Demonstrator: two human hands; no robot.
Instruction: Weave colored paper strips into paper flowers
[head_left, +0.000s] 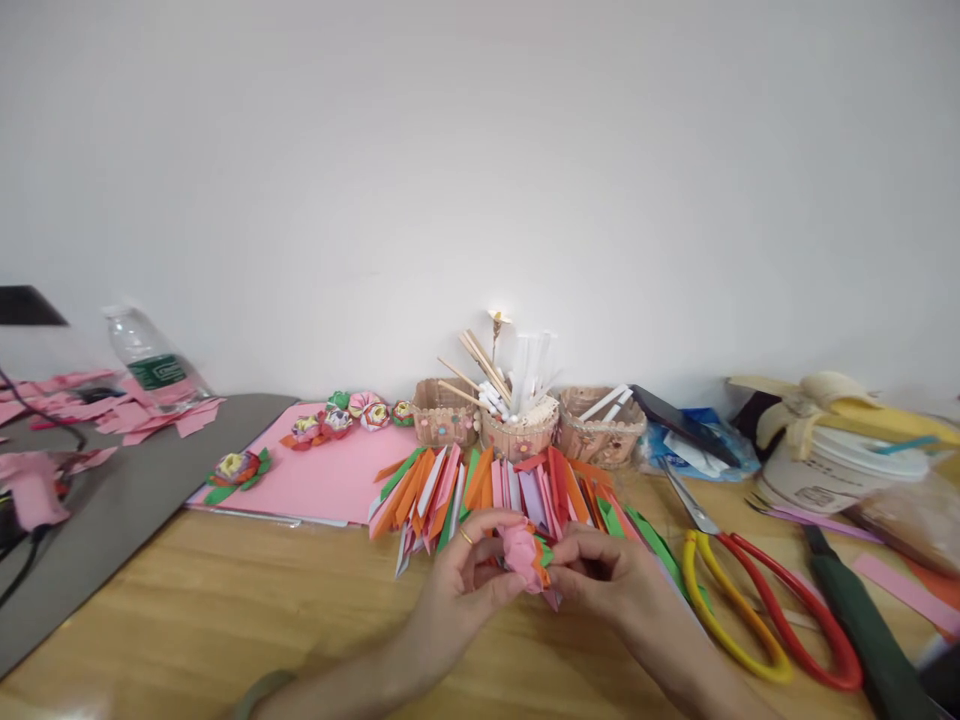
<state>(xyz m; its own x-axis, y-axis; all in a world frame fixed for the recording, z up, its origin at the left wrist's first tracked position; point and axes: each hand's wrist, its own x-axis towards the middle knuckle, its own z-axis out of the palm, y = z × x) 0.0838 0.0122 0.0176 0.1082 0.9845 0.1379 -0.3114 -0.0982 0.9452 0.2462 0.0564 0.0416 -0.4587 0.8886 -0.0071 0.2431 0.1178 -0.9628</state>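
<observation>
A small folded-paper flower (523,556), pink with orange and green paper at its right side, is held up between both hands above the wooden table. My left hand (471,568), a ring on one finger, is closed around its pink side. From the right, my right hand (600,572) pinches the green and orange edge with thumb and fingers. Just behind the hands lies a row of folded paper strips (439,492) in orange, pink, green, purple and white. Finished-looking paper flowers (238,470) rest on a pink sheet (337,480) to the left.
Three small woven baskets (519,440) with sticks and white tubes stand against the wall. At right lie large scissors (757,600) with red and yellow handles, a dark green tool (855,620) and a white tub (832,470). A plastic bottle (150,350) leans at left among pink scraps.
</observation>
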